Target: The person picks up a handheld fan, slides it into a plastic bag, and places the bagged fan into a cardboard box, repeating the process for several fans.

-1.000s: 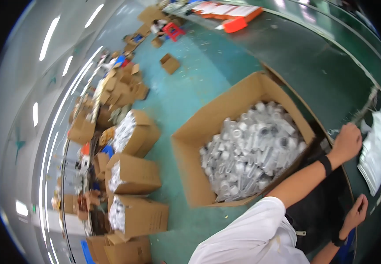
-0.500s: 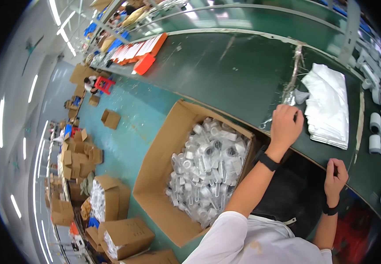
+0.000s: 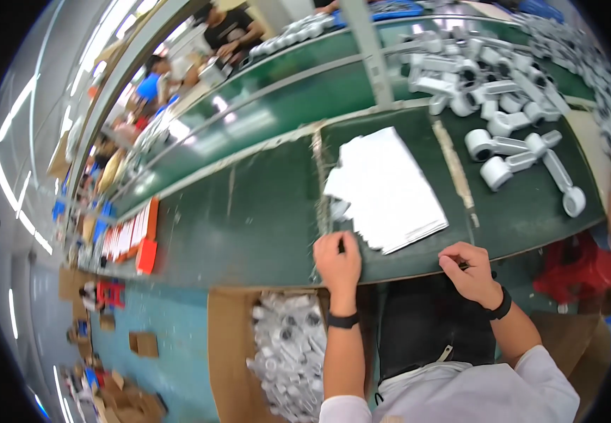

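Note:
A fanned stack of flat white sheets, which look like plastic bags [image 3: 393, 194], lies on the dark green worktable [image 3: 249, 204] in front of me. My left hand [image 3: 337, 262] is at the table's front edge, near the stack's lower left corner. Its fingers are curled under, and their tips are hidden. To the right of the stack, my right hand [image 3: 472, 272] hovers by the edge with fingers loosely curled in and nothing seen in them. Light grey plastic parts with round cup-like ends [image 3: 506, 158] lie further right. A crumpled clear scrap [image 3: 339, 209] pokes out beside the stack.
An open cardboard box [image 3: 229, 352] full of bagged grey parts [image 3: 288, 352] stands below the table at left. Orange-edged cards [image 3: 131, 236] lie at the table's left end. A heap of grey parts [image 3: 485, 74] is at the back right; a red stool [image 3: 579, 271] stands below right.
My view has swung to the right, bringing the grey parts and the right side of the table in. Both hands stay curled near the front edge; the left is now lower beside the stack.

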Motion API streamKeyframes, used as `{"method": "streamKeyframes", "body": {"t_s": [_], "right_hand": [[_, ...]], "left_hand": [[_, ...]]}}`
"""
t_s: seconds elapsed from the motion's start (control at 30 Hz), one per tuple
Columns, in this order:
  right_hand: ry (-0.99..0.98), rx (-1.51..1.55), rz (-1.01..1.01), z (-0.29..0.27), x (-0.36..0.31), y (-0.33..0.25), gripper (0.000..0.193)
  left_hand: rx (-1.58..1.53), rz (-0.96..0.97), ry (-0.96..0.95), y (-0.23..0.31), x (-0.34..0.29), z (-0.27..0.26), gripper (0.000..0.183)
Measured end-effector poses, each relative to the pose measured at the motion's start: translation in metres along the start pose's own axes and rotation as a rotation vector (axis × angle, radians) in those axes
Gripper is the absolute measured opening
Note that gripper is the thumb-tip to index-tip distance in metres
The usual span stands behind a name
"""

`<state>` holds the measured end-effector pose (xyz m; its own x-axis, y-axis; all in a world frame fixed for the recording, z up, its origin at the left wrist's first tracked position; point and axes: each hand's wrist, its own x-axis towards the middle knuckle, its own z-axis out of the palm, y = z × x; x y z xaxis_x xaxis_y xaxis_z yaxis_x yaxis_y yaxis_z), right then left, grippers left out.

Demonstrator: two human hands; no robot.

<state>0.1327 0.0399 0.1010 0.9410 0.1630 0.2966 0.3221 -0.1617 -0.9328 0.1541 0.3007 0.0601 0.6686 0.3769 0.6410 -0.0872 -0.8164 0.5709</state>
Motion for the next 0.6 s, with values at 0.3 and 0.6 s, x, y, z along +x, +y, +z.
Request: {"method": "streamKeyframes", "body": {"t_s": [0.3, 0.6], "right_hand": [[0.329, -0.709, -0.219, -0.125, 0.052, -0.006, 0.031], [0.049, -1.221, -0.177, -0.179, 0.099, 0.057, 0.049]], "left_hand": [[0.003, -0.096, -0.069, 0.005, -0.003, -0.006, 0.007], [-0.028, -0.133, -0.065, -0.002, -0.003, -0.003, 0.009]]}}
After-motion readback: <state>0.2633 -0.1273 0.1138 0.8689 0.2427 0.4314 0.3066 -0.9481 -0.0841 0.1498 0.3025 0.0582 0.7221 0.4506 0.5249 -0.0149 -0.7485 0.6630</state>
